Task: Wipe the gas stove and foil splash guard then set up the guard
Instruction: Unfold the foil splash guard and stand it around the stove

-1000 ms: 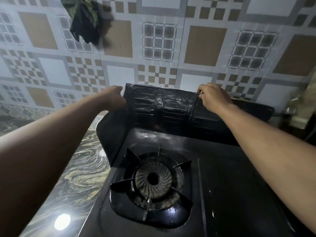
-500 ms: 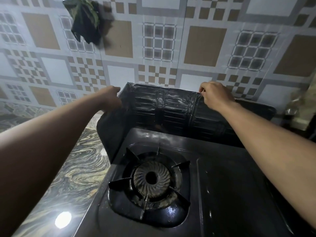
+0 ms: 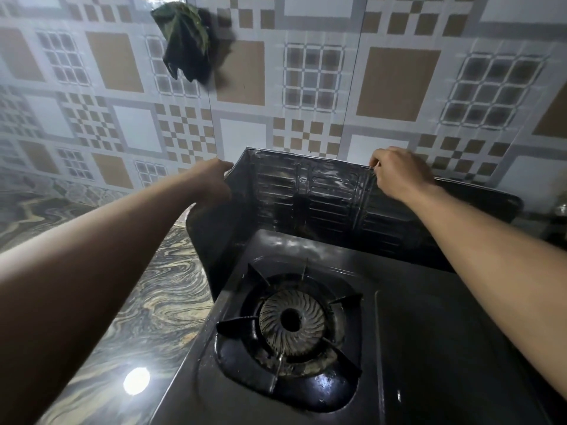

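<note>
Patterned wall tiles (image 3: pixel 395 84) in white, tan and grey squares fill the background, and one dark green cloth (image 3: pixel 185 46) hangs on them at upper left, well above everything else. Below it a glossy swirled marble counter (image 3: pixel 153 302) runs along the left, with one bright lamp reflection near its front edge. On the counter sits a black gas stove (image 3: pixel 429 348); one burner (image 3: pixel 291 320) shows, ringed by a pan support with pointed prongs. One foil splash guard (image 3: pixel 322 197) stands upright around the stove's back and left side, between the burner and the tiled wall. Two bare forearms reach over the stove. The left hand (image 3: pixel 214 179) is closed on the guard's left fold near its top corner. The right hand (image 3: pixel 399 173) pinches the guard's top edge further right, and the wrist hides part of the panel behind it. Blurred objects stand at the far right edge.
</note>
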### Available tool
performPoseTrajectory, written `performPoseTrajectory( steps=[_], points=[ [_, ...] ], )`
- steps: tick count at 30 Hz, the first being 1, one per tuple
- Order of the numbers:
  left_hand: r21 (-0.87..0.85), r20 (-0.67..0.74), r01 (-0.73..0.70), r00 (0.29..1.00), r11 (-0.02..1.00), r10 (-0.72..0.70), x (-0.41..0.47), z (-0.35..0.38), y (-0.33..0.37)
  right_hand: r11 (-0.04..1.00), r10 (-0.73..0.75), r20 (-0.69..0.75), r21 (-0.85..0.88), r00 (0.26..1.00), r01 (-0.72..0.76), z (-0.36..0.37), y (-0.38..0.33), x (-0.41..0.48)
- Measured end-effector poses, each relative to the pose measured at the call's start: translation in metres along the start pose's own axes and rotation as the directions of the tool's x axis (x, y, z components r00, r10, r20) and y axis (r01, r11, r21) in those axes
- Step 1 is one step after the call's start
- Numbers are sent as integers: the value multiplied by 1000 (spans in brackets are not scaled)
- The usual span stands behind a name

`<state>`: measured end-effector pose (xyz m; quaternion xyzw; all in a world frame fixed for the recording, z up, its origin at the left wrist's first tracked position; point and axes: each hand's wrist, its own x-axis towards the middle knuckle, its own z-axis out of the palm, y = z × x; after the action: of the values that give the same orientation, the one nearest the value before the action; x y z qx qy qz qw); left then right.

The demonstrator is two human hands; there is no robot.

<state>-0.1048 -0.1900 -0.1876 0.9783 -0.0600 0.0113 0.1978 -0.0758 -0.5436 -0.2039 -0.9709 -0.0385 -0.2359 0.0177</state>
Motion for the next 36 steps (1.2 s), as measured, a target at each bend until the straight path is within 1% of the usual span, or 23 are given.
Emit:
performPoseTrajectory(
  steps=[2, 5, 6, 8, 11, 12, 14, 17, 20, 22, 25, 29, 33, 36],
  points=[
    [-5, -5, 10, 1000, 1000, -10, -1, 2, -2, 1000, -2, 1, -14, 1000, 2, 1, -4, 1],
    [-29, -26, 53, 998, 998, -54, -3, 3, -5, 999, -20, -2, 32, 1000, 20, 1, -16, 5],
    [-49, -33, 67, 997, 997, -69, -4, 2, -5, 999, -33, -20, 22, 999, 33, 0, -23, 6],
    [-88, -42, 95, 994, 992, -99, -7, 0, -6, 997, -71, -69, -12, 995, 71, -7, -40, 9],
    [-153, -29, 136, 989, 979, -142, -13, -1, -7, 985, -163, -113, 42, 980, 169, -13, -73, 20],
    [-150, -31, 143, 988, 978, -150, -15, -1, -8, 976, -197, -99, 74, 975, 205, -12, -85, 26],
    [-141, -34, 157, 986, 978, -163, -19, 3, -9, 955, -264, -23, 136, 964, 265, -8, -111, 37],
    [-132, -7, 159, 987, 978, -162, -25, 8, -9, 923, -330, 76, 235, 941, 305, 3, -146, 53],
    [-111, -29, 150, 988, 982, -154, -27, 8, -9, 873, -411, 123, 338, 903, 352, 16, -176, 67],
    [-102, -54, 150, 986, 983, -156, -26, 7, -12, 844, -470, 165, 373, 867, 386, 22, -193, 73],
    [-63, -97, 144, 984, 988, -150, -28, 4, -17, 835, -508, 176, 342, 843, 431, 32, -205, 81],
    [-18, -170, 122, 978, 992, -123, -31, 2, -23, 851, -481, 126, 305, 868, 427, 43, -207, 81],
    [2, -167, 119, 979, 993, -117, -30, 3, -27, 859, -476, 61, 243, 877, 450, 49, -210, 80],
    [3, -164, 133, 978, 991, -131, -27, 2, -28, 880, -455, 103, 207, 884, 429, 51, -208, 81]
  ],
)
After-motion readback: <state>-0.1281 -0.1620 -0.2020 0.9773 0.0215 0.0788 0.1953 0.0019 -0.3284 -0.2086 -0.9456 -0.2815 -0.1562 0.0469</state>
